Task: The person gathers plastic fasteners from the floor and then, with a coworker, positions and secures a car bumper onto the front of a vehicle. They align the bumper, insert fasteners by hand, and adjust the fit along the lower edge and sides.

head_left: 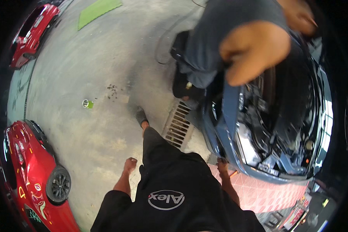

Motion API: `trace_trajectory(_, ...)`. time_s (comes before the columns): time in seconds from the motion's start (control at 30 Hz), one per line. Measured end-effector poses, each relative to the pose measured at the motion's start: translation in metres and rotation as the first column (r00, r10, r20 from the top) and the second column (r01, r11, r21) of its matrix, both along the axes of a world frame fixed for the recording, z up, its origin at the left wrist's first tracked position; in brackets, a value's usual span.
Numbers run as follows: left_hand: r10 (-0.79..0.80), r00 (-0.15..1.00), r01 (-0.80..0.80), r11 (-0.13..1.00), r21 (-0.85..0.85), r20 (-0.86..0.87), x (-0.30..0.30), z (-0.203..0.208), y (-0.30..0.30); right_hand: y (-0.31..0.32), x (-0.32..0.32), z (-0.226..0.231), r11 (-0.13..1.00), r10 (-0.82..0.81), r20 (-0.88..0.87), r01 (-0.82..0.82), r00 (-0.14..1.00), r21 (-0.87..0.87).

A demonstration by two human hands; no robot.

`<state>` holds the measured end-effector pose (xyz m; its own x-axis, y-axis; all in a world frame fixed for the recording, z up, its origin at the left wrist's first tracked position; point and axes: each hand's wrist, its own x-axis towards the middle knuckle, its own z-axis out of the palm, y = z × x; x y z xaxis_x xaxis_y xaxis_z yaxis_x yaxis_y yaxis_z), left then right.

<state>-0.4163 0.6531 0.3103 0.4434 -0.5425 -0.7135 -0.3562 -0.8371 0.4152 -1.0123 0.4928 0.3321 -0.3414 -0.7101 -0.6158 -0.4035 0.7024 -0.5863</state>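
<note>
My left hand [130, 165] hangs at my side over the concrete floor, its fingers curled closed with nothing visible in them. On the other side, my right hand [222, 166] is low beside the front corner of the blue car [230, 145], with its fingers curled. Something dark shows at those fingers, too small to make out, and I cannot tell whether the hand touches the bumper. The car's hood area is uncovered, showing the engine bay [274, 127]. One of my feet [142, 116] is stretched forward in a dark shoe.
Another person [236, 38] in a grey sleeveless top leans by the blue car. A metal floor grate [178, 125] lies ahead of me. Two red cars [34, 166] stand at left. A green-and-white can [87, 103], green mat [98, 11] and red tiled flooring [259, 191] are around.
</note>
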Motion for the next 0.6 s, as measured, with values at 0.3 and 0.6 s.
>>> trace_trajectory(0.3,0.507,0.823,-0.524,0.852,0.004,-0.256,0.206,0.001,-0.056,-0.227,0.242,0.039,0.971,0.221,0.16,-0.232,0.962,0.053)
trace_trajectory(0.6,0.214,0.977,-0.214,0.954,-0.209,-0.026,0.415,0.014,-0.396,-0.304,0.378,0.041,0.981,0.11,0.146,-0.13,0.983,0.142)
